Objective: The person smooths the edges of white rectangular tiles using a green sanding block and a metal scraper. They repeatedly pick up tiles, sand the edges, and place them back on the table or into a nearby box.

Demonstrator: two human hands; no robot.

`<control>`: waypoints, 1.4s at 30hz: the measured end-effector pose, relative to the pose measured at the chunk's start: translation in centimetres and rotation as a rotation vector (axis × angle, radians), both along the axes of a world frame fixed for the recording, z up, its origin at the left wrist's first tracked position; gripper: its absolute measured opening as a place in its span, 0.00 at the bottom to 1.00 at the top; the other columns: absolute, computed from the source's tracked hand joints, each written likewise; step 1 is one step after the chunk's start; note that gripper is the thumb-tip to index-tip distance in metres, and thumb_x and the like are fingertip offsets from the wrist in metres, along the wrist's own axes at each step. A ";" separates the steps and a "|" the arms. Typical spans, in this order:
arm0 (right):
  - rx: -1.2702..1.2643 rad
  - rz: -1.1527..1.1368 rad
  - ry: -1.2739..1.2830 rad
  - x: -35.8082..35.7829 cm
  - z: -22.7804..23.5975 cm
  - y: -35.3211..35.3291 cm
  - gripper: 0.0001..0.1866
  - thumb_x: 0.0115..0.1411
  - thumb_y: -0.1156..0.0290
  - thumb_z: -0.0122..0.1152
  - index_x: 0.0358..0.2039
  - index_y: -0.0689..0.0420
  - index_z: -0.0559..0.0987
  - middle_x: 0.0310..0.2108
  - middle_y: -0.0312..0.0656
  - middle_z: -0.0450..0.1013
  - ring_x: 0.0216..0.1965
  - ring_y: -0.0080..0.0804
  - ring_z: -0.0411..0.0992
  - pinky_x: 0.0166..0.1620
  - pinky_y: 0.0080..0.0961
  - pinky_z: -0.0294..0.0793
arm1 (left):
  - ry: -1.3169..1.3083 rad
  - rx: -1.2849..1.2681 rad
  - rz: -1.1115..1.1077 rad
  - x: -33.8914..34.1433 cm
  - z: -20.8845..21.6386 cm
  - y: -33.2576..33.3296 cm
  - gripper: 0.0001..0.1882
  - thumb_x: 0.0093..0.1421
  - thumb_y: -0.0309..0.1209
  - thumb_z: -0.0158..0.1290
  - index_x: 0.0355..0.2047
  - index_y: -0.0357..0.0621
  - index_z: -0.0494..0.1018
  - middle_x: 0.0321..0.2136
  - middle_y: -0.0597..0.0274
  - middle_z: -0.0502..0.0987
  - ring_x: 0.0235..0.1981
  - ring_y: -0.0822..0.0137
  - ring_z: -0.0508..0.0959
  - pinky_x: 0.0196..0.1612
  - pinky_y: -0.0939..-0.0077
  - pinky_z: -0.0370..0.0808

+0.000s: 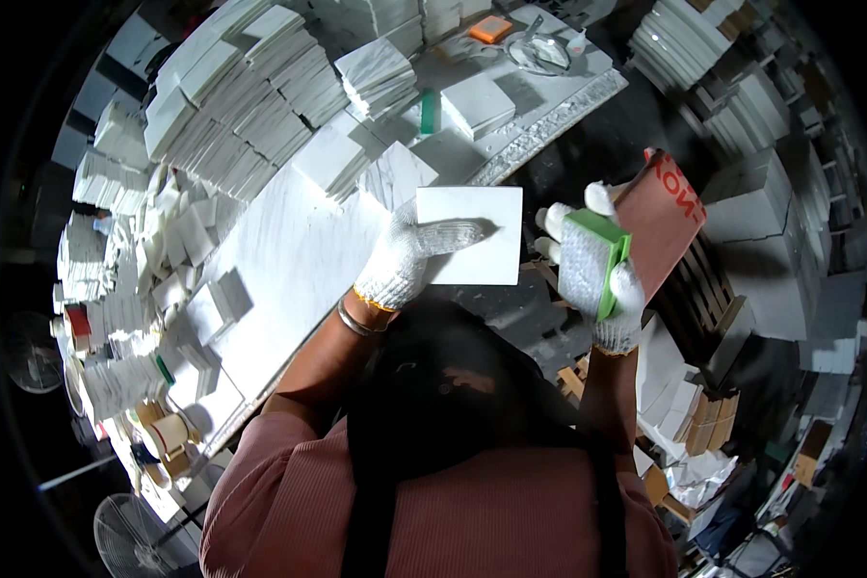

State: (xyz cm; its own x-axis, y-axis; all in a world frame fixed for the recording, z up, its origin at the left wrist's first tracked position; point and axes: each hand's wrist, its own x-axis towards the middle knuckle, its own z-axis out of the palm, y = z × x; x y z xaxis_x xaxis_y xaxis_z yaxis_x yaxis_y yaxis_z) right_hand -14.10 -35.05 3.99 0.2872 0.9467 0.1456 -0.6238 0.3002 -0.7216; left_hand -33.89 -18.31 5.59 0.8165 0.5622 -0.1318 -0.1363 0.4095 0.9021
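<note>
My left hand (397, 254), in a white knit glove, grips a white square tile (482, 258) by its left side, with the thumb across its face. Also gloved, my right hand (620, 310) is wrapped round a green hand block (588, 265) with a pale, textured face. A reddish sheet (657, 231) with large printing extends beyond the block to the right and looks like sandpaper backing; I cannot tell whether it is fixed to the block. Tile and block are apart, with a gap between them. Beside my left hand, a marbled tile (395, 173) lies on the workbench (294, 226).
Tall stacks of marbled tiles (250, 91) line the bench's far left. Smaller tile stacks (477, 104), an orange block (490, 29) and a round dish (539, 53) stand toward the far end. Cartons (751, 241) and a wooden pallet (708, 299) are at right; a fan (135, 544) is at lower left.
</note>
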 end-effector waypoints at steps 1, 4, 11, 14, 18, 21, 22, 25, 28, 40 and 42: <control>0.009 0.048 -0.017 -0.4 -0.1 -0.2 0.50 0.54 0.56 0.68 0.70 0.57 0.50 0.63 0.58 0.59 0.67 0.47 0.56 0.67 0.41 0.56 | 0.004 -0.017 0.000 -0.2 0.3 -0.5 0.18 0.58 0.27 0.59 0.47 0.32 0.75 0.43 0.54 0.80 0.43 0.66 0.80 0.50 0.72 0.75; -0.004 0.203 0.090 -2.1 0.7 -0.8 0.49 0.51 0.71 0.66 0.68 0.67 0.50 0.63 0.57 0.61 0.62 0.36 0.64 0.66 0.26 0.57 | 0.007 -0.042 -0.002 -0.9 0.4 -2.2 0.21 0.58 0.28 0.60 0.50 0.32 0.74 0.43 0.57 0.80 0.43 0.67 0.79 0.50 0.74 0.74; -0.104 0.187 0.048 -3.4 -0.4 -1.5 0.41 0.52 0.75 0.65 0.65 0.67 0.59 0.59 0.50 0.66 0.59 0.34 0.66 0.64 0.28 0.59 | 0.109 0.016 -0.024 -2.0 -1.4 -3.9 0.28 0.57 0.31 0.59 0.56 0.32 0.67 0.46 0.54 0.77 0.45 0.65 0.78 0.48 0.73 0.76; -0.045 0.076 0.113 -4.6 -1.4 -1.8 0.43 0.53 0.76 0.64 0.67 0.67 0.55 0.58 0.51 0.66 0.59 0.35 0.65 0.64 0.30 0.58 | -0.160 -0.310 0.104 -2.4 -2.1 -5.9 0.34 0.56 0.34 0.60 0.59 0.33 0.63 0.46 0.54 0.76 0.45 0.65 0.78 0.48 0.71 0.77; -0.332 0.035 0.257 -5.2 -2.2 -1.5 0.38 0.63 0.71 0.56 0.70 0.57 0.49 0.61 0.49 0.64 0.59 0.29 0.67 0.60 0.19 0.65 | -0.372 -0.402 0.308 -1.7 -4.5 -10.8 0.38 0.59 0.38 0.59 0.65 0.39 0.56 0.55 0.56 0.70 0.54 0.64 0.71 0.56 0.65 0.70; -0.139 0.210 0.207 -4.9 -4.3 -3.6 0.44 0.55 0.74 0.64 0.69 0.62 0.52 0.59 0.51 0.65 0.57 0.32 0.68 0.60 0.25 0.65 | -0.227 -0.356 0.347 -1.3 -5.8 -10.0 0.27 0.60 0.31 0.58 0.58 0.36 0.65 0.49 0.56 0.76 0.47 0.64 0.77 0.52 0.66 0.73; -0.234 0.350 0.328 -4.1 -4.2 -3.6 0.45 0.54 0.73 0.66 0.69 0.60 0.52 0.59 0.52 0.66 0.55 0.32 0.69 0.58 0.25 0.68 | -0.227 -0.330 0.322 -1.2 -5.1 -9.6 0.21 0.59 0.27 0.58 0.53 0.35 0.70 0.45 0.55 0.78 0.44 0.62 0.79 0.51 0.68 0.73; -0.077 0.231 0.068 -3.1 -2.1 -5.6 0.46 0.56 0.63 0.67 0.69 0.59 0.52 0.57 0.49 0.67 0.51 0.34 0.72 0.51 0.31 0.74 | -0.177 -0.360 0.367 -1.1 -4.7 -10.1 0.16 0.61 0.29 0.53 0.47 0.31 0.73 0.45 0.49 0.78 0.49 0.57 0.77 0.53 0.65 0.74; -0.116 0.140 -0.006 0.8 -1.4 -5.4 0.45 0.59 0.57 0.63 0.69 0.57 0.51 0.58 0.50 0.66 0.53 0.38 0.71 0.49 0.32 0.75 | -0.102 -0.306 0.397 -1.1 -4.5 -9.8 0.16 0.59 0.27 0.54 0.46 0.30 0.74 0.45 0.48 0.78 0.48 0.57 0.78 0.56 0.64 0.73; -0.305 -0.086 -0.507 -3.6 -1.5 -2.9 0.38 0.58 0.71 0.64 0.67 0.61 0.59 0.52 0.38 0.70 0.49 0.19 0.68 0.51 0.16 0.67 | -0.068 -0.383 0.271 -1.0 -4.5 -9.9 0.15 0.61 0.23 0.53 0.48 0.30 0.74 0.44 0.52 0.80 0.44 0.62 0.80 0.50 0.70 0.76; -0.401 -0.106 -0.421 -3.4 -2.1 -1.6 0.35 0.60 0.73 0.63 0.66 0.58 0.62 0.49 0.34 0.72 0.47 0.15 0.68 0.50 0.14 0.68 | -0.019 -0.433 0.282 -1.1 -4.6 -10.1 0.16 0.61 0.24 0.53 0.49 0.31 0.74 0.44 0.53 0.79 0.42 0.63 0.81 0.47 0.72 0.77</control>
State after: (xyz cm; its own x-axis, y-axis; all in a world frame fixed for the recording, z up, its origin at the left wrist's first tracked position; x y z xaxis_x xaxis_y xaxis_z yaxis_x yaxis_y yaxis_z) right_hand -17.45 -36.66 1.93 0.3784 0.9207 -0.0956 -0.2410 -0.0018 -0.9705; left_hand -34.96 -28.39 0.95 0.6453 0.6583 -0.3877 -0.3101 0.6895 0.6546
